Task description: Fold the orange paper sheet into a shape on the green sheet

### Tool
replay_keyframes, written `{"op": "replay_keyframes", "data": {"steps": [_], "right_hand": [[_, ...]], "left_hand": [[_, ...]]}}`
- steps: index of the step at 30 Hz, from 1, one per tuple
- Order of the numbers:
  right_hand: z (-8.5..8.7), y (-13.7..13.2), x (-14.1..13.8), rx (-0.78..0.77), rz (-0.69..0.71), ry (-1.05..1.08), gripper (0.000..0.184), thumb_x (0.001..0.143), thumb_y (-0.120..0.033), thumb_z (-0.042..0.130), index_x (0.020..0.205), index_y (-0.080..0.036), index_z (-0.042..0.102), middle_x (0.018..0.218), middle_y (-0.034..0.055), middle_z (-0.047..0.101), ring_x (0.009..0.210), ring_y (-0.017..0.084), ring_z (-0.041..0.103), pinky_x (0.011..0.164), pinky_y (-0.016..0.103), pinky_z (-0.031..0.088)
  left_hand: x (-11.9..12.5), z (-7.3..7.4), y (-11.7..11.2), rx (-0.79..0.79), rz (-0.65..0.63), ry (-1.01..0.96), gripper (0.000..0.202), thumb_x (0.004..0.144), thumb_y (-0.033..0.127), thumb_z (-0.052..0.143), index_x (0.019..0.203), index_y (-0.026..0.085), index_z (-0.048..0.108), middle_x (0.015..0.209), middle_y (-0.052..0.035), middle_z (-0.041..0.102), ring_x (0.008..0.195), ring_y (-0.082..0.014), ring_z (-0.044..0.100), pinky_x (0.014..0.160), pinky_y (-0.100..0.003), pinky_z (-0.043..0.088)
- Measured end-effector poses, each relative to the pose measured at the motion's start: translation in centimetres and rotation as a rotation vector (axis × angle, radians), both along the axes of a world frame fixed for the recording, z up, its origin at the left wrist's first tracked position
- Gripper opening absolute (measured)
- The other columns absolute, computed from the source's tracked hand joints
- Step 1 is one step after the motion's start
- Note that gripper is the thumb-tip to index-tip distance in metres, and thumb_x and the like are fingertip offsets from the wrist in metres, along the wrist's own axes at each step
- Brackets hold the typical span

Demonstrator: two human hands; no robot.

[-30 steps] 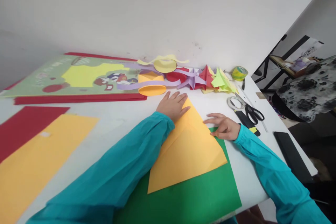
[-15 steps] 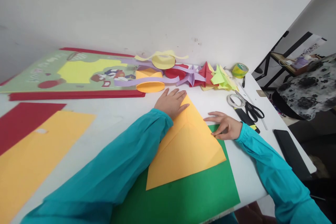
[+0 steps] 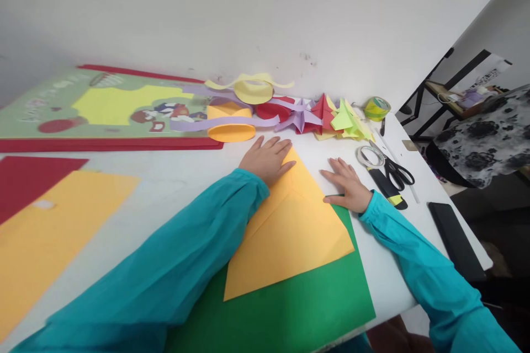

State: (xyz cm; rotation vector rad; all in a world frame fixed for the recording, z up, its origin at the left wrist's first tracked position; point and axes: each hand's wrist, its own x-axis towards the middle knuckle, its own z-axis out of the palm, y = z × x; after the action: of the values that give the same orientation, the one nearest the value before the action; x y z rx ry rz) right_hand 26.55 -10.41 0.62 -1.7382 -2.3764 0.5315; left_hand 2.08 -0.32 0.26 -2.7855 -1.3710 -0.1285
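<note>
A folded orange paper triangle (image 3: 290,231) lies on a green sheet (image 3: 298,309) at the front of the white table (image 3: 174,187). My left hand (image 3: 267,159) rests flat on the triangle's top corner, fingers spread. My right hand (image 3: 346,183) lies flat on the table, fingers stretched out, touching the triangle's right edge at the green sheet's corner. Neither hand holds anything. Both arms wear teal sleeves.
Paper crafts (image 3: 290,113) in orange, purple, red and yellow-green line the wall. A printed board (image 3: 103,110) lies back left; red (image 3: 28,182) and orange (image 3: 53,226) sheets at left. Tape rolls (image 3: 376,108), scissors (image 3: 397,171), a cutter and a black phone (image 3: 455,240) sit at right.
My right hand has uncurled from a loose pinch at the triangle's edge and now lies flat. The left hand stays pressed on the top corner. The view shifted slightly.
</note>
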Motion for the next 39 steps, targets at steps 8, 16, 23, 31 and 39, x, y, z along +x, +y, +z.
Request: {"op": "replay_keyframes", "data": {"steps": [8,16,23,31,39], "right_hand": [[0.8,0.2,0.8,-0.126,0.044,-0.043,0.099,0.066,-0.065,0.073,0.148,-0.027,0.033,0.160,0.0141,0.005,0.146,0.034,-0.005,0.113,0.059,0.000],[1.2,0.2,1.8,-0.228,0.143,-0.060,0.121,0.056,-0.079,0.068,0.152,-0.025,0.018,0.159,0.0151,-0.007,0.143,0.038,-0.014,0.111,0.062,-0.005],[1.0,0.2,2.7,-0.219,0.239,-0.063,0.127,0.053,-0.081,0.068,0.153,-0.026,0.012,0.159,0.0141,-0.010,0.142,0.040,-0.016,0.110,0.062,-0.007],[1.1,0.2,2.9,-0.239,0.271,-0.095,0.134,0.048,-0.081,0.070,0.153,-0.027,0.008,0.159,0.0148,-0.014,0.141,0.042,-0.018,0.110,0.064,-0.006],[1.6,0.0,2.6,-0.256,0.279,-0.136,0.137,0.045,-0.079,0.073,0.153,-0.025,0.009,0.158,0.0164,-0.016,0.141,0.042,-0.019,0.109,0.064,-0.008]], "left_hand": [[0.0,0.1,0.0,-0.017,0.011,0.006,0.058,0.097,0.043,0.032,0.146,0.012,0.033,0.151,-0.0084,0.037,0.140,-0.0283,0.029,0.115,-0.051,0.018],[-0.1,-0.3,0.1,-0.007,-0.001,-0.014,0.057,0.096,0.044,0.031,0.146,0.014,0.034,0.150,-0.0083,0.038,0.140,-0.0290,0.030,0.115,-0.052,0.018],[-0.1,-0.3,0.2,-0.005,-0.003,-0.016,0.058,0.096,0.044,0.031,0.145,0.014,0.034,0.150,-0.0082,0.039,0.139,-0.0292,0.030,0.115,-0.052,0.018],[0.0,-0.1,0.0,-0.006,0.005,-0.017,0.057,0.096,0.043,0.033,0.146,0.014,0.034,0.150,-0.0089,0.039,0.139,-0.0292,0.031,0.115,-0.051,0.018],[0.0,-0.1,-0.1,0.000,0.002,-0.037,0.056,0.096,0.043,0.035,0.146,0.017,0.035,0.149,-0.0079,0.041,0.138,-0.0291,0.032,0.115,-0.052,0.018]]}}
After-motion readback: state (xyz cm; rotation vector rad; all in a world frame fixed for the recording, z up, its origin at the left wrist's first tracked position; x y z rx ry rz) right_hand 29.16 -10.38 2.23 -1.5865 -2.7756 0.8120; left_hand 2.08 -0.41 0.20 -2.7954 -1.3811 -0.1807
